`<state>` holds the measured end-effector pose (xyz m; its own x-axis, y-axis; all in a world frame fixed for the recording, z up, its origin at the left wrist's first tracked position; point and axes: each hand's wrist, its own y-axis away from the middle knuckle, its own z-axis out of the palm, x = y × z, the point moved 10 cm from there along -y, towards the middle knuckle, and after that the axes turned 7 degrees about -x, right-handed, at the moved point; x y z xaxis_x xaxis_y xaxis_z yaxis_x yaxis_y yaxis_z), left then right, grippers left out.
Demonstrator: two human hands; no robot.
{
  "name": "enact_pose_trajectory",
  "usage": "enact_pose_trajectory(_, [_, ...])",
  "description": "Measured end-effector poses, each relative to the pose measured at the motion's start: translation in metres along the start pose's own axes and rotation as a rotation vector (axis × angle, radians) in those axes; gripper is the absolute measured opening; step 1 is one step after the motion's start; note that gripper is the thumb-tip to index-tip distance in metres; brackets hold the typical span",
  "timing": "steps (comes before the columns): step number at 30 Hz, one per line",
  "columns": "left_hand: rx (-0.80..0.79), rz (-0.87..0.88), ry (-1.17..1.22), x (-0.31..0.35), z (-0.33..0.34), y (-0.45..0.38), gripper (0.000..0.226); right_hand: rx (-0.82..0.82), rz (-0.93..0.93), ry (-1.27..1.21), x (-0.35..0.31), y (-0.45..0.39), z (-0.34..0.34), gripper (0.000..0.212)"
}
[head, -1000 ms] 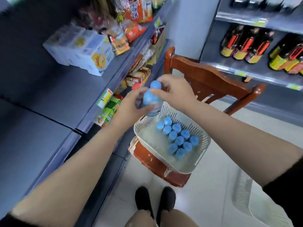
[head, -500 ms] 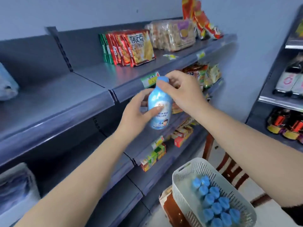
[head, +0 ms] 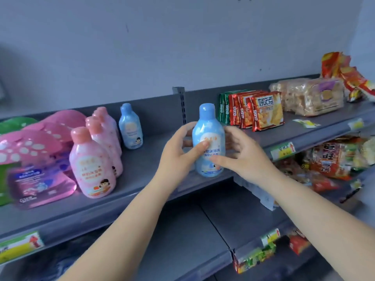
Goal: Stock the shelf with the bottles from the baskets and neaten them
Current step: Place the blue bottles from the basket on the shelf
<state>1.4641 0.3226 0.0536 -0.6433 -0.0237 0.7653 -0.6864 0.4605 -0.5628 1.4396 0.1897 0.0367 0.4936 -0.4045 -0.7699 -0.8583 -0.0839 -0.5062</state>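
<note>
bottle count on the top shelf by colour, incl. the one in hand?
Blue: 2, the held bottle, gripped by the left hand and right hand, and the rear blue bottle.
Pink: at least 3 in the pink row; those behind overlap.
Total: at least 5.

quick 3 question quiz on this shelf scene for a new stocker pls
1. True or false: both hands hold the blue bottle.
2. Which bottles stand in a row at the left? A) pink B) green C) black
3. Fill in: a second blue bottle stands at the ___ of the shelf.

Key: 1 true, the left hand and right hand both grip it. 2 A, pink bottles. 3 back.
</note>
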Motion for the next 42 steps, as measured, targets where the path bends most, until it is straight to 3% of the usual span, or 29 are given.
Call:
enact_pose_trajectory(5, [0.186, -0.005, -0.036, -0.012, -0.053, 0.004, 0.033, 0.015, -0.075, -0.073, -0.011, -0.035, 0.035, 0.050])
enact_pose_trajectory(12, [0.409, -0.138, -0.095, -0.039, -0.098, -0.003, 0.018, -0.086, -0.005, -0.145, 0.002, -0.093, 0.081, 0.044])
enact_pose_trajectory(23, [0.685, -0.434, -0.098, -0.092, -0.144, -0.020, 0.049, -0.222, 0.053, -0.119, 0.028, -0.172, 0.137, 0.049])
enact_pose_trajectory(33, [0.750, -0.522, -0.201, -0.110, -0.158, -0.020, 0.046, -0.235, 0.101, -0.174, 0.049, -0.198, 0.166, 0.045])
enact_pose_trajectory(42, [0.749, -0.590, -0.249, -0.121, -0.167, -0.018, 0.029, -0.267, 0.089, -0.182, 0.055, -0.194, 0.179, 0.046])
